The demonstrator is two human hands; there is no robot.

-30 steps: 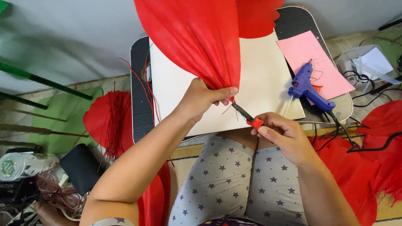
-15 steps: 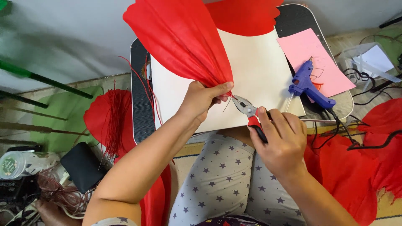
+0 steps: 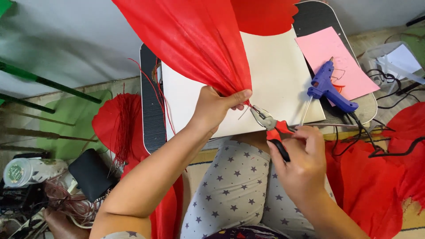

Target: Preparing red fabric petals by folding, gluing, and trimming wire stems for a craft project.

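Note:
My left hand [image 3: 219, 106] pinches the gathered narrow end of a large red fabric petal [image 3: 190, 40] that fans upward over a small table. My right hand [image 3: 301, 161] grips red-and-black-handled pliers [image 3: 270, 126]. The pliers' jaws point up-left at a thin wire at the pinched end of the fabric, just right of my left thumb. Both hands are above a cream board [image 3: 270, 84] on the dark table [image 3: 150, 115]. My lap in star-print grey trousers [image 3: 234, 190] is below.
A blue glue gun [image 3: 330, 86] lies on a pink paper sheet [image 3: 332, 57] at the table's right. More red fabric [image 3: 380, 177] lies on the floor at right, a red tasselled piece [image 3: 119, 128] at left. Green stems [image 3: 40, 82], a black pouch [image 3: 90, 175], a jar [image 3: 26, 170] and cables clutter the left.
My right hand has rotated the pliers so their jaws now point up-left at the pinched fabric end, and the hand has shifted down and right. The left hand keeps its pinch.

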